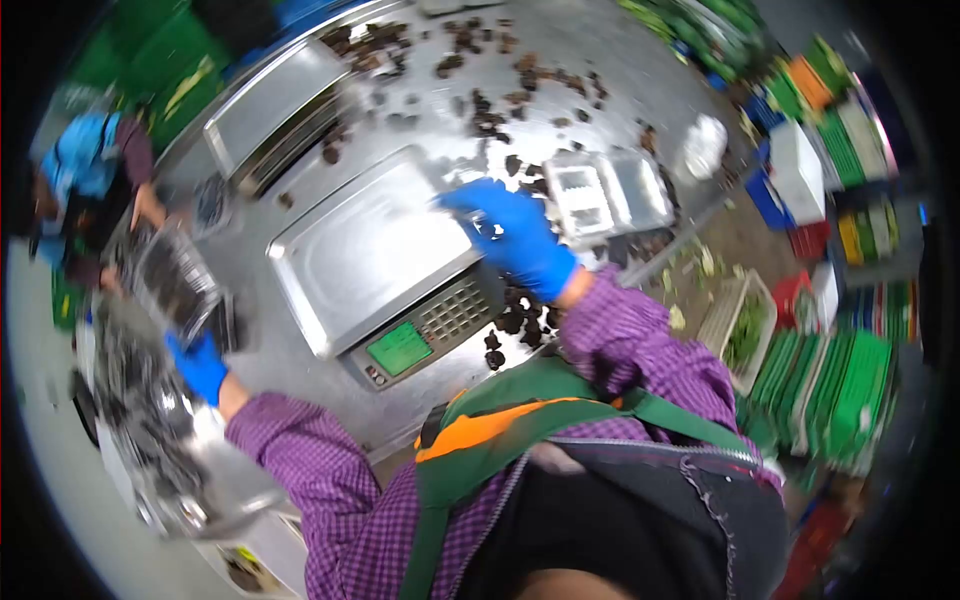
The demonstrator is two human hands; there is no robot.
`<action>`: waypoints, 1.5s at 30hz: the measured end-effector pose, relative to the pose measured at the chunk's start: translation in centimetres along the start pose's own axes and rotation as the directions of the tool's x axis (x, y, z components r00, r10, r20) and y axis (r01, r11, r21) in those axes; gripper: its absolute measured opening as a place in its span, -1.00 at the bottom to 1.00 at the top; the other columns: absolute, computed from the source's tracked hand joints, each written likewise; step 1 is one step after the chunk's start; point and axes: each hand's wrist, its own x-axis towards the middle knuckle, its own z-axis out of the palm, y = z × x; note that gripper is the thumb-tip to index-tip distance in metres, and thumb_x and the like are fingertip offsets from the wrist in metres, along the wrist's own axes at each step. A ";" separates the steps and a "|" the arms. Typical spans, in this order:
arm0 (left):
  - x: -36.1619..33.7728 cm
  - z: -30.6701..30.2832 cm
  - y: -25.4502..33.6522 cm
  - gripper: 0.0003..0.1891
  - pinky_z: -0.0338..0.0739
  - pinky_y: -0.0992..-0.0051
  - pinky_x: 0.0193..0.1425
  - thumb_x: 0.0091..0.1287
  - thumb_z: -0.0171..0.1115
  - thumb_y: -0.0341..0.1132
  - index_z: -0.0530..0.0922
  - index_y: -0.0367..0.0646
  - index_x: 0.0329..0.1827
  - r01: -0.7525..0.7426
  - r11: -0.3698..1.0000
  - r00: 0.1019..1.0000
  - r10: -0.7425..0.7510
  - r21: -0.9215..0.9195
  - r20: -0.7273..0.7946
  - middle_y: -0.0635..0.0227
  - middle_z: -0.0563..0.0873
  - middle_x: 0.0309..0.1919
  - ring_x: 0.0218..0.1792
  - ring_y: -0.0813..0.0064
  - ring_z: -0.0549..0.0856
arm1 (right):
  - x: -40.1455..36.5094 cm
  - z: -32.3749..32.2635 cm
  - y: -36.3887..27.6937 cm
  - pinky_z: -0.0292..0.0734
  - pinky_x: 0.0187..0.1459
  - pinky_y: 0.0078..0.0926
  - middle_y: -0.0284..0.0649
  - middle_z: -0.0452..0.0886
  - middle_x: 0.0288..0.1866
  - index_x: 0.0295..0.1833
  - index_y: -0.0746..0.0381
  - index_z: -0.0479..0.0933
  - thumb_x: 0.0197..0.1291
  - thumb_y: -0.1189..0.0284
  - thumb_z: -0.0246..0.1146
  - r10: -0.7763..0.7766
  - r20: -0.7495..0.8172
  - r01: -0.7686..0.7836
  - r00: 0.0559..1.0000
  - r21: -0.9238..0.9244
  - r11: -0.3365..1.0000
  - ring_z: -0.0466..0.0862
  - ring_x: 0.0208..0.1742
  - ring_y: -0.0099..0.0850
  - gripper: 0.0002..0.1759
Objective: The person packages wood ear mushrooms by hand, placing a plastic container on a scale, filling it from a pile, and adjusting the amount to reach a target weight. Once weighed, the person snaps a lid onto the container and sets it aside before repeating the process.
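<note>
My left hand (203, 368), in a blue glove, is closed on the near end of a clear plastic container (178, 280) with dark pieces inside; its fingertips are partly hidden. My right hand (518, 238), also blue-gloved, hovers by the right edge of a steel weighing scale (350, 240). Its fingers are bent but apart, and I make out nothing held in them. The scale's pan is bare, and its green display (400, 347) faces me. To the right of that hand lies an open clear clamshell box (610, 195). Dark, mushroom-like pieces (520, 315) are strewn beside the scale.
A second steel scale (275, 110) stands at the far left. Across the table at left, a co-worker's hand (148, 208) is near the containers. Crumpled clear plastic (704, 146) lies at right. Stacked green crates (825, 390) and a white basket (745, 330) stand beyond the table edge.
</note>
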 end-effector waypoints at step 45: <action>-46.3 27.9 -17.4 0.10 0.10 0.23 0.51 -0.05 0.56 -0.25 0.01 -0.25 0.51 -0.532 0.491 0.336 -0.626 0.690 0.704 -0.17 0.07 0.46 0.47 -0.10 0.11 | -17.7 -20.7 25.3 0.43 0.22 -0.18 0.19 0.40 0.27 0.47 0.14 0.18 -0.02 -0.06 0.40 0.782 0.000 -0.753 0.623 -0.269 0.600 0.46 0.27 0.02 0.00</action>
